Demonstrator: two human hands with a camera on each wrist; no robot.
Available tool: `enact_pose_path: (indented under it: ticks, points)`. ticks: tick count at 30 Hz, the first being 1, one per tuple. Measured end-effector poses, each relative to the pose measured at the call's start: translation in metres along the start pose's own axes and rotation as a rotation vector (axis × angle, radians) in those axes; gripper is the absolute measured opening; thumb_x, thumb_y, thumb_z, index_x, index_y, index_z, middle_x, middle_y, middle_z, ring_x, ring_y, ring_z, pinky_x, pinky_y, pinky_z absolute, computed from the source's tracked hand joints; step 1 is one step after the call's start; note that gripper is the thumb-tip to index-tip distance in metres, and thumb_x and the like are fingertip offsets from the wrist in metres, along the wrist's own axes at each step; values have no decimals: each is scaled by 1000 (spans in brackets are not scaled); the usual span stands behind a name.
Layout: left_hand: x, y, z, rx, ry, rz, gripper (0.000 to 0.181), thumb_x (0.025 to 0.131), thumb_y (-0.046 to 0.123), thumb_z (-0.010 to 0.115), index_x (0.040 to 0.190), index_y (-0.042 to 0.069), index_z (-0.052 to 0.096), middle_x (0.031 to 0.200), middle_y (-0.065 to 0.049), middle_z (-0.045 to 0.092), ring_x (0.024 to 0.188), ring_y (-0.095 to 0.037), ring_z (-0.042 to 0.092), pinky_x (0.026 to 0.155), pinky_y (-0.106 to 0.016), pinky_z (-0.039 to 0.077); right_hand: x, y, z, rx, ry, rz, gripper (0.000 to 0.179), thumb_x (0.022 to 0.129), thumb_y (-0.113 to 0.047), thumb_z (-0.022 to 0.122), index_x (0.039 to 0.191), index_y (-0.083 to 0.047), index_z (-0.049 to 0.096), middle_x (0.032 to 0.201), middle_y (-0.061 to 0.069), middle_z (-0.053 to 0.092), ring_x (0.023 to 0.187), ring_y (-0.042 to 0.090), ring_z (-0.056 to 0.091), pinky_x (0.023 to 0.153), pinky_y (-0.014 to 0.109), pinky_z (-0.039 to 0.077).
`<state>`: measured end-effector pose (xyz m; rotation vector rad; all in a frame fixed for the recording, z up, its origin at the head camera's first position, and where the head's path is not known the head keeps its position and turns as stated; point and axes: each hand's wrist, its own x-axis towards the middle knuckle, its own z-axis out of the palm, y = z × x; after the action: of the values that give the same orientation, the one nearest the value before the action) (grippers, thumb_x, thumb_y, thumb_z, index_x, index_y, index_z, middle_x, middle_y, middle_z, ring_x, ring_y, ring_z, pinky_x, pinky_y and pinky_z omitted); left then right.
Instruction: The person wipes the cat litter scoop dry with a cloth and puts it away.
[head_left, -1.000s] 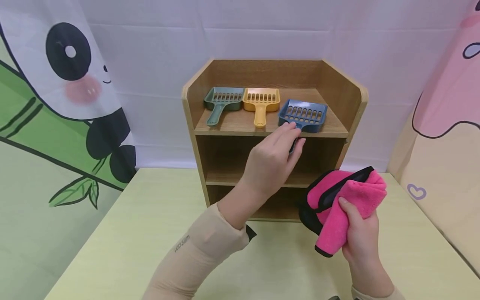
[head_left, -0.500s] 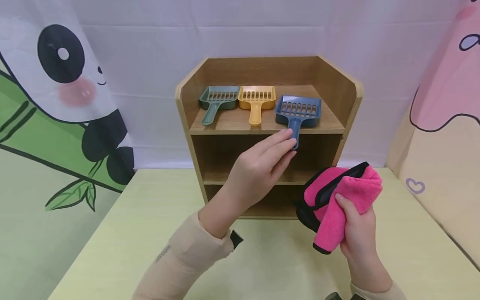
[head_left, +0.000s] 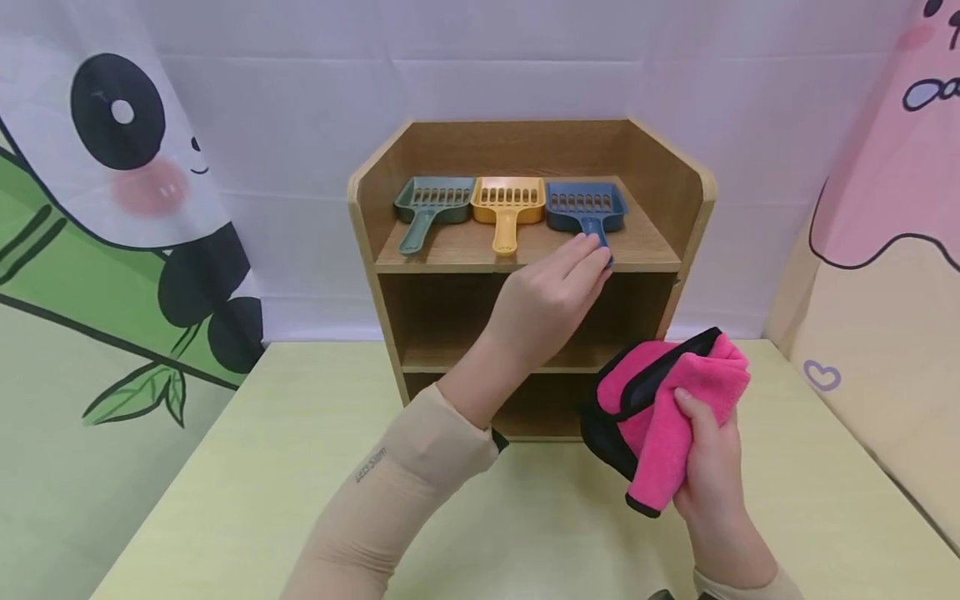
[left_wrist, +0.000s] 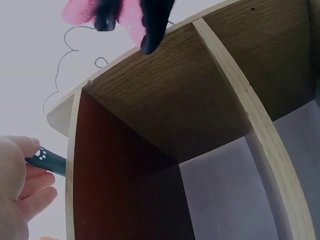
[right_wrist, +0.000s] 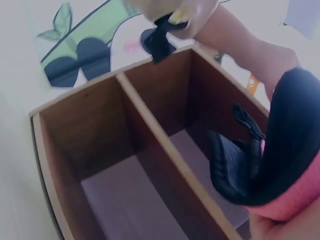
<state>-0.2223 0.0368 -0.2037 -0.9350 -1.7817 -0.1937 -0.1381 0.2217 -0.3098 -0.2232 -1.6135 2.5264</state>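
My left hand [head_left: 551,293] pinches the handle of a blue slotted litter scoop [head_left: 587,218] at the right of the shelf's top board. In the left wrist view, the handle end [left_wrist: 49,161] with its paw-print holes shows between thumb and fingers. Beside it lie a yellow litter scoop [head_left: 507,237] and a green litter scoop [head_left: 422,229], handles toward the front. Lower right, my right hand [head_left: 708,467] grips a folded pink plush cloth piece with black trim [head_left: 660,442]; its exact kind is unclear. Black trim [right_wrist: 295,135] fills the right side of the right wrist view.
A wooden shelf unit [head_left: 525,267] with raised sides and back around its top stands on the pale yellow table [head_left: 300,467]. Two lower compartments open to the front. Behind hangs a light curtain [head_left: 517,67] with printed cartoon figures at both sides.
The blue scoop has been pushed back and left, turning slightly, and now sits level with the yellow one. My left hand moved with it; the right hand still holds the pink cloth piece.
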Motion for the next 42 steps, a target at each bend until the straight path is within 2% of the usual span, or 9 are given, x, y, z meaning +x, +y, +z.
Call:
enact_pose_path:
  ticks: [7,12,16,19,22,26,33,36,42]
  points:
    - [7,-6,6,47,-94,-104,20,93,18,60,104,5,71,107,-7,72,102,-16,68,91,-25,53,-5,-1,-3,48,-345,215,33,101,-39,36,128,-22,28,106,-8,55,94,7,60,83,22,54]
    - [4,-9,3,28,-172,-161,26,93,21,62,111,4,67,113,-8,70,107,-17,66,94,-25,51,1,16,-10,153,-542,512,33,101,-44,33,125,-22,32,101,-6,64,92,9,66,88,24,54]
    - [-10,-7,-7,1,-132,-155,32,90,25,64,113,2,66,114,-11,69,108,-18,65,94,-27,51,9,39,-23,92,-537,688,36,99,-48,38,122,-21,39,100,-6,66,92,9,67,89,23,54]
    - [-29,-3,-16,-35,-68,-109,31,88,24,66,110,1,68,111,-12,70,106,-20,67,91,-26,53,13,55,-34,-54,-485,733,46,96,-51,42,126,-16,36,98,-4,65,90,10,66,86,24,54]
    - [-54,1,-24,-90,-60,-85,30,85,22,69,108,2,69,109,-12,71,104,-20,67,88,-26,54,14,66,-40,-221,-429,711,62,94,-52,46,137,-12,25,101,0,61,91,13,62,83,28,54]
    - [-93,8,-34,-154,-156,-113,33,82,23,74,108,3,70,108,-10,71,103,-19,68,84,-25,55,12,73,-42,-446,-335,616,77,91,-47,55,145,-9,14,112,10,56,94,19,60,81,34,56]
    - [-155,17,-41,-163,-305,-197,35,79,23,75,108,4,69,104,-10,72,98,-18,69,74,-25,58,10,75,-47,-966,-341,303,103,73,-30,81,147,-9,12,128,21,45,106,28,53,72,39,59]
    - [-176,19,-44,-159,-416,-257,40,80,27,74,113,6,66,105,-9,72,96,-19,70,71,-28,60,9,74,-51,-1154,-344,190,100,66,-27,85,144,-7,26,125,16,50,98,23,56,66,36,60]
    - [-209,13,-56,-225,-717,-438,44,85,31,67,122,7,61,107,-7,71,93,-21,70,70,-34,59,13,64,-69,-1305,-317,118,69,78,-24,76,135,-4,42,101,10,60,75,14,58,61,29,56]
